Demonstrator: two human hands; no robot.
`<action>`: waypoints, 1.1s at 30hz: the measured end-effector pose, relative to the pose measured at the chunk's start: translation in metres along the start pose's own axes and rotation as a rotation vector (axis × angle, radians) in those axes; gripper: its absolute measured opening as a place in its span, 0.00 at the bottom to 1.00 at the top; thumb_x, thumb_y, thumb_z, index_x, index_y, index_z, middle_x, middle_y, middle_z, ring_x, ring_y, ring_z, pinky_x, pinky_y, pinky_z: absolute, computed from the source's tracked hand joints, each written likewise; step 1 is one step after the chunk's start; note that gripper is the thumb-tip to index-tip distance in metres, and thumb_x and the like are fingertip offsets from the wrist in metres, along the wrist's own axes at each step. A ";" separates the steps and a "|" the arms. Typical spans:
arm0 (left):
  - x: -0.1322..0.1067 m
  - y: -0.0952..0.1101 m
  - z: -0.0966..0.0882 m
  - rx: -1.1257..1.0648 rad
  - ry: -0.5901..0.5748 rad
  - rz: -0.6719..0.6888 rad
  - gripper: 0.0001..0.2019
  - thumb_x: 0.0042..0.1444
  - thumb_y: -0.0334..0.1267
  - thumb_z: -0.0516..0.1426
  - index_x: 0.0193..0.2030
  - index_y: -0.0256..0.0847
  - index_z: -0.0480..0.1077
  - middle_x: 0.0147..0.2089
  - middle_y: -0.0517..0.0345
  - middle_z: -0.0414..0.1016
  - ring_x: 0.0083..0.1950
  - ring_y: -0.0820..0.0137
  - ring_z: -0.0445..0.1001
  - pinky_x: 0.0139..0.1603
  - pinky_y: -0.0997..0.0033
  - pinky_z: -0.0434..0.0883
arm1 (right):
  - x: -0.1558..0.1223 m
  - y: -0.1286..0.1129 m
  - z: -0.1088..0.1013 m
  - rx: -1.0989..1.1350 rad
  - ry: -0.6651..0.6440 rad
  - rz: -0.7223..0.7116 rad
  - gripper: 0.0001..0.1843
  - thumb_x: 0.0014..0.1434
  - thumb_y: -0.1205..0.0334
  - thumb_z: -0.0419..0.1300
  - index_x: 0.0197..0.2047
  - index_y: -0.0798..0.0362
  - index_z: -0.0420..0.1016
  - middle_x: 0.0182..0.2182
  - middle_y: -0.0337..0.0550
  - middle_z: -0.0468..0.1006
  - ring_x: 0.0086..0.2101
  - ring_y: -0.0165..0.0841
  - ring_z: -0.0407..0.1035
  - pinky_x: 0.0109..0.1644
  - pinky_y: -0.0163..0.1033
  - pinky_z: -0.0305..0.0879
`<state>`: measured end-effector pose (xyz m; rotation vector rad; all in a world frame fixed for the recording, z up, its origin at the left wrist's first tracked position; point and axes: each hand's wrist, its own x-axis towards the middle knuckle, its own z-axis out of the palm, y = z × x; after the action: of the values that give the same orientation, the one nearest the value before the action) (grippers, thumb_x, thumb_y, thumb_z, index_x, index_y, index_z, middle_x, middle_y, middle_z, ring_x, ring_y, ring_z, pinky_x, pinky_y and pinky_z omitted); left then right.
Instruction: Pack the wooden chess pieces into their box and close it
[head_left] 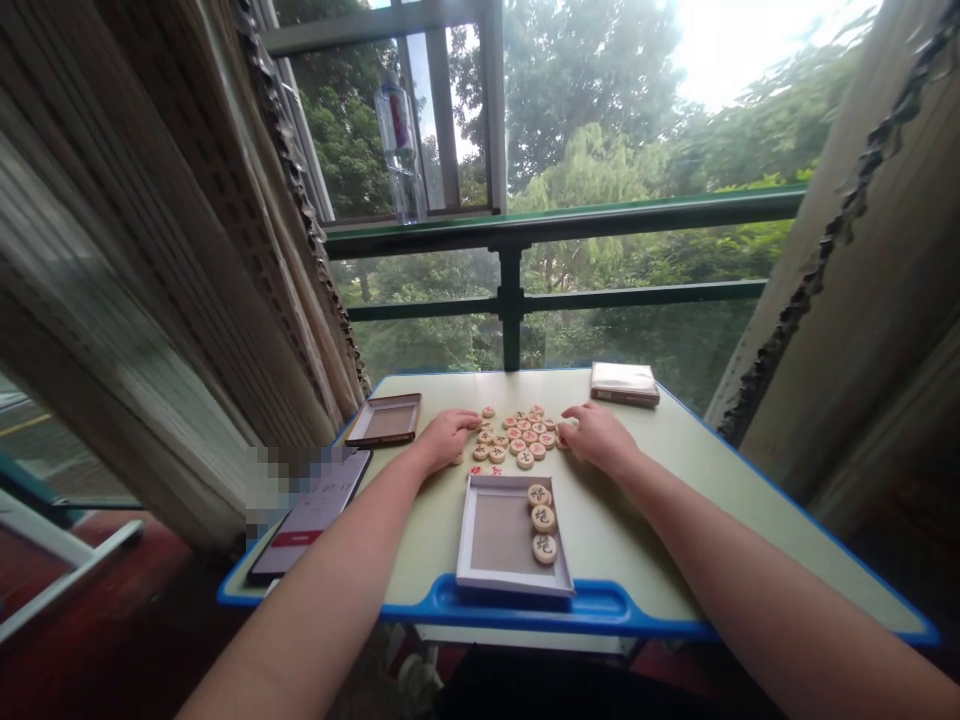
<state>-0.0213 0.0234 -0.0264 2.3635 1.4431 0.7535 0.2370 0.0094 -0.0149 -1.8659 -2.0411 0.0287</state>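
Note:
Many round wooden Chinese chess pieces [529, 437] with red or black characters lie in a loose cluster on the table, between my two hands. My left hand [444, 440] rests at the cluster's left edge, fingers stretched toward the pieces and open. On the opposite side, my right hand [602, 437] has its fingers apart and slightly bent, touching or close beside a piece at the right edge. Nearer to me stands a shallow white-rimmed box [463, 535]. A few black-lettered pieces [544, 519] sit along its right wall. Two red-lettered pieces are partly hidden behind its far rim.
A box lid [386, 418] lies at the table's left. In front of it is a phone [319, 515]. A small closed box [624, 383] sits at the far right. The blue-edged table [720, 520] stands against a green railing [570, 222] holding a plastic bottle [400, 150].

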 end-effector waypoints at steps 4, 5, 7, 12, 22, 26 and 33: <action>-0.001 -0.001 0.003 0.151 0.027 0.030 0.17 0.55 0.42 0.49 0.47 0.41 0.72 0.54 0.50 0.68 0.56 0.61 0.61 0.59 0.58 0.56 | 0.001 -0.001 0.000 0.012 -0.046 -0.021 0.19 0.54 0.58 0.49 0.43 0.56 0.75 0.40 0.52 0.75 0.40 0.39 0.68 0.42 0.37 0.60; -0.001 0.000 0.004 0.168 0.022 0.039 0.17 0.55 0.43 0.48 0.47 0.43 0.72 0.54 0.51 0.68 0.56 0.61 0.60 0.59 0.56 0.55 | 0.000 -0.001 0.000 0.010 -0.049 -0.027 0.19 0.54 0.58 0.49 0.42 0.56 0.75 0.39 0.51 0.76 0.39 0.38 0.68 0.41 0.37 0.60; -0.001 0.002 0.004 0.176 0.002 0.061 0.16 0.55 0.43 0.49 0.44 0.43 0.73 0.51 0.52 0.70 0.55 0.61 0.61 0.58 0.57 0.55 | 0.000 -0.002 0.000 0.012 -0.051 -0.031 0.18 0.53 0.59 0.50 0.41 0.55 0.76 0.39 0.51 0.77 0.39 0.38 0.69 0.40 0.36 0.60; 0.000 0.010 0.002 0.093 0.023 0.087 0.09 0.50 0.37 0.54 0.33 0.39 0.75 0.40 0.53 0.76 0.47 0.64 0.69 0.53 0.63 0.62 | 0.001 -0.001 0.000 0.009 -0.054 -0.034 0.17 0.52 0.59 0.51 0.40 0.54 0.76 0.39 0.50 0.77 0.38 0.37 0.69 0.38 0.35 0.60; -0.001 0.009 -0.007 -0.062 0.174 -0.071 0.15 0.49 0.28 0.50 0.39 0.36 0.74 0.43 0.50 0.75 0.45 0.66 0.71 0.49 0.68 0.66 | 0.001 -0.001 0.000 0.001 -0.050 -0.035 0.16 0.52 0.57 0.52 0.39 0.54 0.77 0.38 0.49 0.77 0.37 0.36 0.69 0.36 0.35 0.60; -0.006 0.006 -0.016 -0.033 -0.011 -0.112 0.12 0.46 0.39 0.55 0.34 0.36 0.75 0.36 0.50 0.76 0.35 0.66 0.72 0.37 0.68 0.68 | 0.001 -0.001 -0.001 -0.003 -0.049 -0.047 0.16 0.52 0.58 0.52 0.38 0.53 0.77 0.37 0.49 0.78 0.36 0.36 0.69 0.36 0.35 0.60; -0.011 0.009 -0.019 -0.108 -0.173 -0.153 0.14 0.46 0.39 0.56 0.37 0.36 0.76 0.32 0.54 0.76 0.27 0.72 0.69 0.29 0.74 0.65 | 0.002 -0.002 -0.001 0.007 -0.066 -0.043 0.16 0.52 0.57 0.51 0.37 0.53 0.77 0.36 0.49 0.77 0.35 0.37 0.69 0.36 0.36 0.60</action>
<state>-0.0297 0.0092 -0.0092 2.1512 1.4514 0.5589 0.2356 0.0111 -0.0129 -1.8389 -2.1222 0.0875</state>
